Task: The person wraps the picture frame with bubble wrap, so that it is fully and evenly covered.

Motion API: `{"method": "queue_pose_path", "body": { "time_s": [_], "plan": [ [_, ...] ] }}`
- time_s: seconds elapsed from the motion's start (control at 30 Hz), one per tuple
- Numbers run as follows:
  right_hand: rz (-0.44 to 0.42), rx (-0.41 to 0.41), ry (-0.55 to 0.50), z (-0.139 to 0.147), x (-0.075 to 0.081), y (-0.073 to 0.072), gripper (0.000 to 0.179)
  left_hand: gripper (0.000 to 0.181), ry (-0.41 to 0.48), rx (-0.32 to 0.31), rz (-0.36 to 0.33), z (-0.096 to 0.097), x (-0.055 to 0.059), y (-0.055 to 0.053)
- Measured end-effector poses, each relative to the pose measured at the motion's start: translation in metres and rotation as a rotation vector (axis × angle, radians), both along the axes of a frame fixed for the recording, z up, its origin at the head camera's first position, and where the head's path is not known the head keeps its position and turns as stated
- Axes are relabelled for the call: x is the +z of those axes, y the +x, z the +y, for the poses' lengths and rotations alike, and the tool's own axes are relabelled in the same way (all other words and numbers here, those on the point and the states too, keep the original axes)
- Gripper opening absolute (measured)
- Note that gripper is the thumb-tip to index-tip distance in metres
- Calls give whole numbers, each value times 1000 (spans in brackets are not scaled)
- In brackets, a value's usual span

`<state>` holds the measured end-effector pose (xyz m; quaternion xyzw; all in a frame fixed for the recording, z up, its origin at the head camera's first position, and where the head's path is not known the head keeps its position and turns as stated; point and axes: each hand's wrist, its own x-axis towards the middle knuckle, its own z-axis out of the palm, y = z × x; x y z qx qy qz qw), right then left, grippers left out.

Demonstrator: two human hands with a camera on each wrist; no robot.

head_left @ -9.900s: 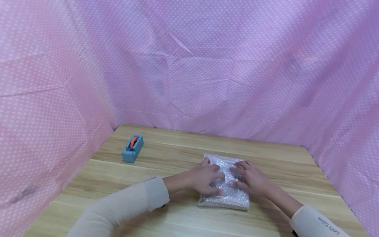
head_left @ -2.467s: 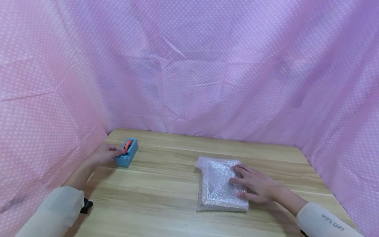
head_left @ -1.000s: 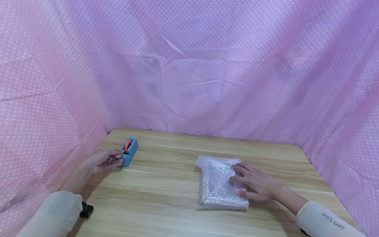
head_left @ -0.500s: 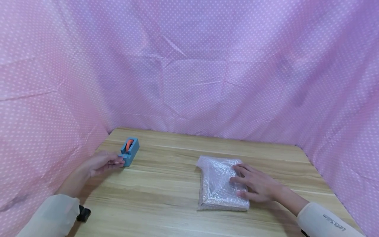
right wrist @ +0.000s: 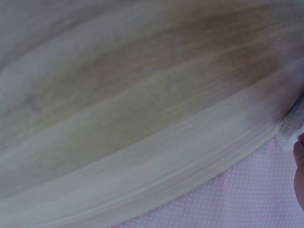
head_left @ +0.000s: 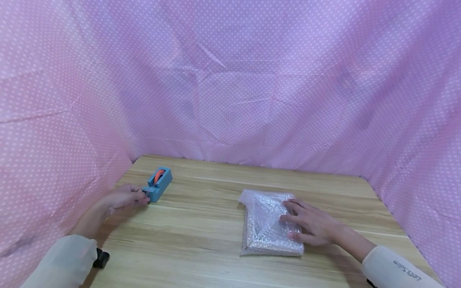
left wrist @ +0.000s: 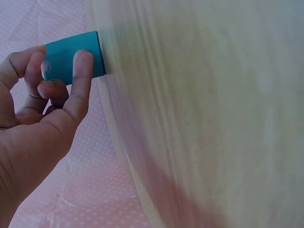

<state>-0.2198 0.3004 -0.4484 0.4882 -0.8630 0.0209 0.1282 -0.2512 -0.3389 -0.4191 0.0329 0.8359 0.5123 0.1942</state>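
A blue tape dispenser [head_left: 162,186] with an orange core stands at the left of the table. At its front end is my left hand [head_left: 124,199], thumb and fingers pinching what looks like a clear strip of tape [left wrist: 46,68]. In the left wrist view one finger of my left hand [left wrist: 45,123] presses the dispenser's front face [left wrist: 61,50]. A flat rectangular thing wrapped in bubble wrap [head_left: 264,228] lies right of centre. My right hand [head_left: 313,222] rests on its right side with fingers spread; the right wrist view catches only a sliver of that hand.
The wood-grain table [head_left: 194,224] ends at a pink dotted cloth [head_left: 234,100] hung behind and on both sides. A flap of bubble wrap sticks out at the package's far left corner. A black clip-like piece [head_left: 101,259] sits at my left sleeve.
Earlier both hands lay on the package; the left then went to the dispenser. Over the last second its fingers shifted slightly down and nearer at the dispenser's front. The right hand stays put.
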Motion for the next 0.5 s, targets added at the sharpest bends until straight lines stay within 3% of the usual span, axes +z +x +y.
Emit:
{"method": "queue_pose_path", "body": {
  "time_s": [0.13,0.5],
  "plan": [
    [4,-1,3,0,0,0,46,26,-46,16,12,0,2,-1],
    [-11,-16,5,-1,1,0,46,24,-11,11,1,0,2,-4]
  ]
}}
